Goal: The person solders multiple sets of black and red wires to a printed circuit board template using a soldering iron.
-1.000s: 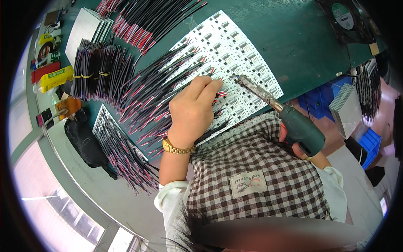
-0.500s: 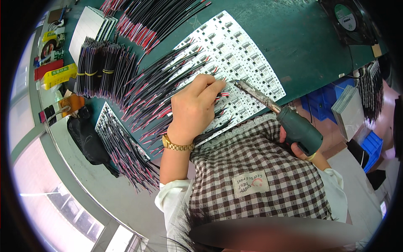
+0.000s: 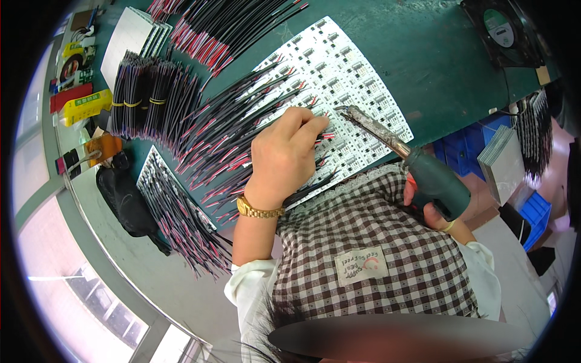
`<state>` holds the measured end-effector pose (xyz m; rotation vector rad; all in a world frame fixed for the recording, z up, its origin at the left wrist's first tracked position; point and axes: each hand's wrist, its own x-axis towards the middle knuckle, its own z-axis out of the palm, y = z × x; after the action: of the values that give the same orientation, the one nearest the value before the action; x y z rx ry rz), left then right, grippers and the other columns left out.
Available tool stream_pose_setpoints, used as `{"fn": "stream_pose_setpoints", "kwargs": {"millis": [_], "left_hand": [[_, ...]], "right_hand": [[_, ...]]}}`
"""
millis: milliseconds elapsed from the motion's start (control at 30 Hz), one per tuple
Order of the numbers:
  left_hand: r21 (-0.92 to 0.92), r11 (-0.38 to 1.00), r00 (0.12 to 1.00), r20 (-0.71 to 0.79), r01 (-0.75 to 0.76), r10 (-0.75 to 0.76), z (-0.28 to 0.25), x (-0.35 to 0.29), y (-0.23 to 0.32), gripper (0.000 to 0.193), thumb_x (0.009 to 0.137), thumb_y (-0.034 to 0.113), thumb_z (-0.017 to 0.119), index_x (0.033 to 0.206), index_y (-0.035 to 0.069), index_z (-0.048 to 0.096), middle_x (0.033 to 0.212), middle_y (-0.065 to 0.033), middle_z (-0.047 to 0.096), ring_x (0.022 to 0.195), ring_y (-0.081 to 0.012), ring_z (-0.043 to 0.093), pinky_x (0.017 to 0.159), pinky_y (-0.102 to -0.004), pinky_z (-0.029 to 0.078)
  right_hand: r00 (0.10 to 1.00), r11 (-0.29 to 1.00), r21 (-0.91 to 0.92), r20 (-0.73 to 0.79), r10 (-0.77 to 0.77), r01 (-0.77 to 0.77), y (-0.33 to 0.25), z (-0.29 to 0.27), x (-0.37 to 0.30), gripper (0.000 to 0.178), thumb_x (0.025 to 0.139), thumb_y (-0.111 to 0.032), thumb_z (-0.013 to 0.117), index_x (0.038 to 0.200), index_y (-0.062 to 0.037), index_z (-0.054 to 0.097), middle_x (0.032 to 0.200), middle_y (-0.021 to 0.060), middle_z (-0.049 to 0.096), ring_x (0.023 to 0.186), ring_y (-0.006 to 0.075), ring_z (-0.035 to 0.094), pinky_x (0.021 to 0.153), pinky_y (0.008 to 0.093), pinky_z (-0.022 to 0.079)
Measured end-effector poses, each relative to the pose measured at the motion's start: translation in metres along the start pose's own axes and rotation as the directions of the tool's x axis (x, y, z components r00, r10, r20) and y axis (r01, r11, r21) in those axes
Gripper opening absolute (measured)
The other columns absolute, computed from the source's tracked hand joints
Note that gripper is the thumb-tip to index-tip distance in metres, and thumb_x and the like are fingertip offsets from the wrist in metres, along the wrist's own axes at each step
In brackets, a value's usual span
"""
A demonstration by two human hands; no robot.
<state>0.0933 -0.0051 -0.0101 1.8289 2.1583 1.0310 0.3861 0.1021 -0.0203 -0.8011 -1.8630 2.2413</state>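
A white circuit board sheet (image 3: 369, 100) full of small components lies on the green bench, with rows of black wires (image 3: 242, 115) with red and white ends along its left part. My left hand (image 3: 281, 154), a gold watch at its wrist, rests over the board. Its thumb and forefinger are pinched on a wire whose length is mostly covered by the hand. My right hand (image 3: 437, 216) grips the dark green handle of a soldering iron (image 3: 437, 183). The iron's worn metal tip points left, just right of my left fingertips; whether it touches the board I cannot tell.
Banded wire bundles (image 3: 142, 103) and stacked white boards (image 3: 130, 42) stand at the left. More loose wires (image 3: 224, 33) lie at the back. A wire-covered board (image 3: 181, 212) sits near the left edge, beside a black pouch (image 3: 124, 202). A black fan (image 3: 501, 30) stands far right, blue bins (image 3: 463, 148) below.
The soldering iron has shifted slightly up, its tip a little farther back on the board. My left hand has moved slightly right, still pinched.
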Motion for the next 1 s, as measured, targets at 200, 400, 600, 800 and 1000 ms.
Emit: {"fn": "stream_pose_setpoints", "kwargs": {"millis": [200,400,600,800,1000], "left_hand": [[0.119,0.993,1.000,0.002,-0.018,0.018,0.004,0.002,0.005,0.043,0.058,-0.008,0.063,0.098,0.009,0.068,0.085,-0.0046,0.059,0.064,-0.0196,0.058,0.053,-0.0295,0.047],[0.259,0.964,0.998,-0.014,-0.052,0.057,0.006,-0.004,0.008,0.042,0.059,-0.005,0.064,0.098,0.009,0.068,0.083,-0.0040,0.058,0.064,-0.0190,0.058,0.053,-0.0299,0.047],[0.322,0.944,0.997,-0.012,-0.072,0.080,0.009,-0.006,0.011,0.029,0.072,0.006,0.061,0.100,0.008,0.066,0.083,-0.0028,0.053,0.064,-0.0163,0.053,0.049,-0.0280,0.043],[0.394,0.917,0.997,-0.008,-0.068,0.077,0.013,-0.008,0.015,0.031,0.070,0.006,0.060,0.101,0.006,0.066,0.083,-0.0031,0.053,0.063,-0.0151,0.052,0.046,-0.0253,0.042],[0.387,0.919,0.996,-0.013,-0.074,0.085,0.014,-0.006,0.014,0.034,0.067,0.005,0.059,0.101,0.005,0.066,0.085,-0.0035,0.054,0.063,-0.0150,0.051,0.046,-0.0257,0.041]], "right_hand": [[0.996,0.993,-0.112,0.088,-0.017,0.027,-0.011,-0.007,0.003,0.065,0.086,-0.053,0.059,0.122,-0.0009,0.046,0.086,0.0051,0.055,0.074,0.0140,0.051,0.068,0.0289,0.043],[0.996,0.991,-0.136,0.088,0.001,0.011,0.002,-0.003,0.004,0.061,0.084,-0.051,0.062,0.118,-0.0018,0.047,0.085,0.0049,0.054,0.075,0.0144,0.051,0.070,0.0282,0.042],[0.997,0.987,-0.158,0.066,0.031,-0.020,-0.007,-0.001,0.007,0.060,0.084,-0.054,0.060,0.112,-0.0022,0.050,0.083,0.0051,0.054,0.074,0.0145,0.051,0.069,0.0283,0.042],[0.998,0.988,-0.148,0.038,0.049,-0.043,-0.014,-0.004,0.005,0.072,0.080,-0.061,0.061,0.114,0.0010,0.049,0.085,0.0067,0.056,0.072,0.0153,0.053,0.065,0.0288,0.044],[1.000,0.999,0.019,-0.005,0.028,-0.028,-0.020,-0.005,0.002,0.081,0.078,-0.063,0.063,0.121,0.0032,0.046,0.086,0.0062,0.055,0.075,0.0151,0.055,0.066,0.0279,0.045]]}}
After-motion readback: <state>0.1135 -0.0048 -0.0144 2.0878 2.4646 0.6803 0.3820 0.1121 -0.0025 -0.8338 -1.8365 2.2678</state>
